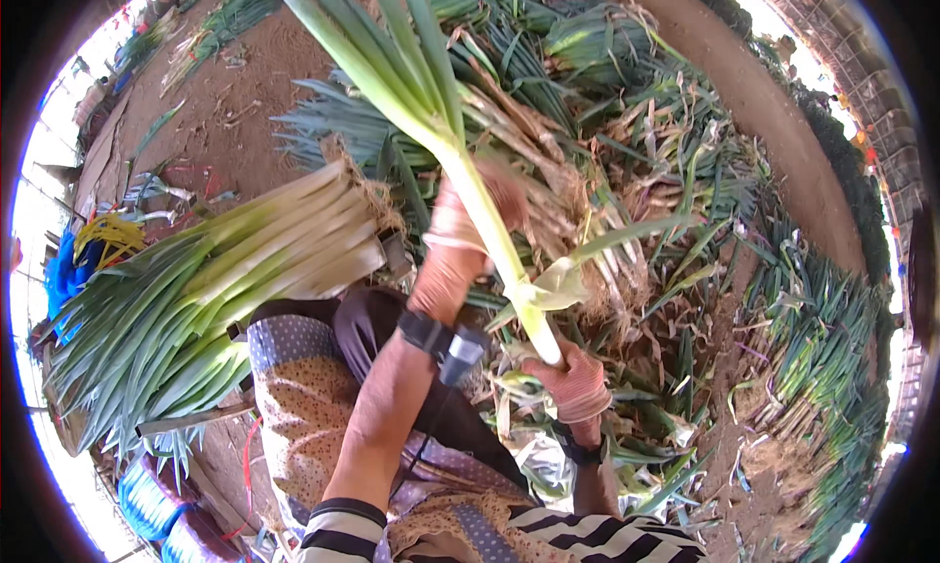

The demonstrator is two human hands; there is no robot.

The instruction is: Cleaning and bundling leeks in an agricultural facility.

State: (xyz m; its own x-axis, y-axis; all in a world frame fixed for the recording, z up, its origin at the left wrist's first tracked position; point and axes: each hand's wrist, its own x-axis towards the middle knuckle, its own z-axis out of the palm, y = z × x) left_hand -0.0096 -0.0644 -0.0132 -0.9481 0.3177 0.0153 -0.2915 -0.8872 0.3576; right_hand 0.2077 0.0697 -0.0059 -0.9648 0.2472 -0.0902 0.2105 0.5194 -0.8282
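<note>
A long leek [486,211] slants across the middle, its green leaves fanning toward the far left and its white root end nearest me. My right hand [576,385], in a pinkish knit glove, is closed round that white end. Partway down the stalk a loosened outer leaf [560,285] sticks out to the right. Behind the upper stalk is my left hand [499,203], also gloved and smeared by motion; its fingers are mostly hidden, so I cannot make out its grip. A camera-like device on a black strap [443,342] sits on my left wrist.
Left of my knees, a thick row of trimmed leeks [245,259] lies on a low stand. Untrimmed leeks [529,122] are heaped ahead, with peeled leaves [676,367] strewn to the right. More leeks [822,367] line the far right. Blue rolls [152,499] lie at lower left.
</note>
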